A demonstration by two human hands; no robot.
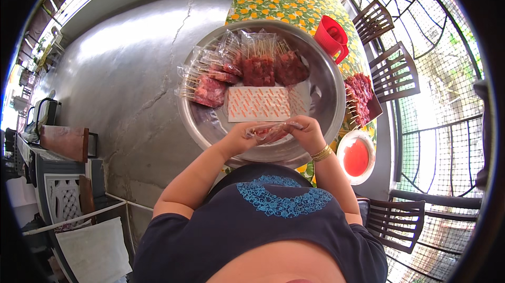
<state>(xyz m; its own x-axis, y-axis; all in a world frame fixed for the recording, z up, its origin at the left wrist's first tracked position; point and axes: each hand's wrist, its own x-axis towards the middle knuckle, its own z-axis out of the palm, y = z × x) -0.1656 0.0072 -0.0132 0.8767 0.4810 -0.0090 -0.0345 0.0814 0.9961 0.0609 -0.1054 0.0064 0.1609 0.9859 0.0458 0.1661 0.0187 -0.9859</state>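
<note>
Between my two hands is a clear plastic bag (268, 133) with reddish meat in it, held over the near side of a large metal basin (321, 109). My left hand (243, 138) grips one end of the bag, and my right hand (306, 131) pinches the other. Just beyond them lies a white pack with orange slanted marks (258, 104). Behind it, several bagged bundles of skewered red meat (258, 70) rest in the basin, their sticks pointing outward. Another bagged bundle (210, 91) lies at the basin's left.
Right of the basin are a red plastic pitcher (331, 36), a stack of unbagged meat skewers (359, 99) and a bowl of red liquid (356, 157). A flowered tablecloth (284, 4) covers the table. Dark slatted chairs (394, 73) line the right side.
</note>
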